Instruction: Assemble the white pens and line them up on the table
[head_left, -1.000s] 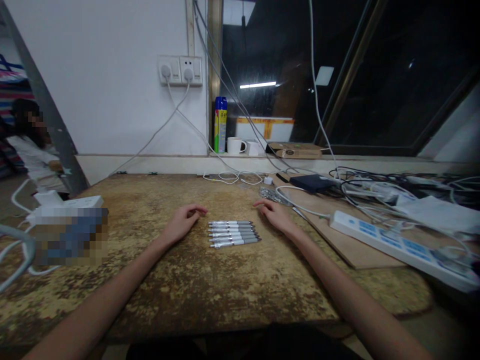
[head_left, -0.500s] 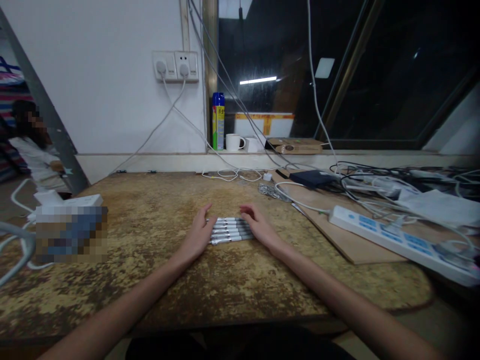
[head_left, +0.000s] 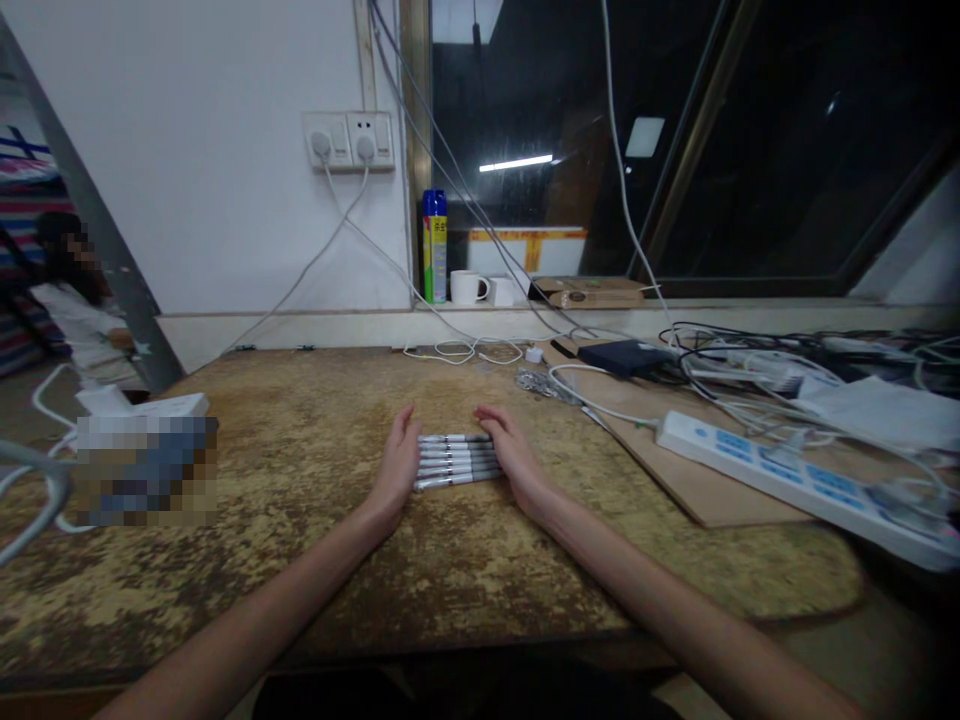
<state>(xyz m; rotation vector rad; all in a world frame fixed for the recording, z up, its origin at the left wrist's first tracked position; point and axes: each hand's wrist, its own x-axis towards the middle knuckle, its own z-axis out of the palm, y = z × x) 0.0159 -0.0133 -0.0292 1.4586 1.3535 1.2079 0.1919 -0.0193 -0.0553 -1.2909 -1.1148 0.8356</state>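
Observation:
Several white-and-grey pens (head_left: 455,463) lie side by side in a row on the worn wooden table (head_left: 315,570), pointing left to right. My left hand (head_left: 397,462) stands on edge at their left ends, fingers stretched out and palm against or very close to the tips. At the opposite ends my right hand (head_left: 516,460) curves inward, its fingers extended and covering part of the grey ends. Neither hand is wrapped round a pen.
To the right a white power strip (head_left: 787,480) rests on a brown board (head_left: 675,480) near tangled cables. Another strip (head_left: 176,405) sits at left beside a blurred-out item. A spray can (head_left: 434,250) and white mug (head_left: 466,287) stand on the sill. A person (head_left: 82,300) is far left.
My left hand has straightened, its thumb drawn in from over the pens, and more of their left ends shows. The right hand has shifted slightly. The view has turned a little.

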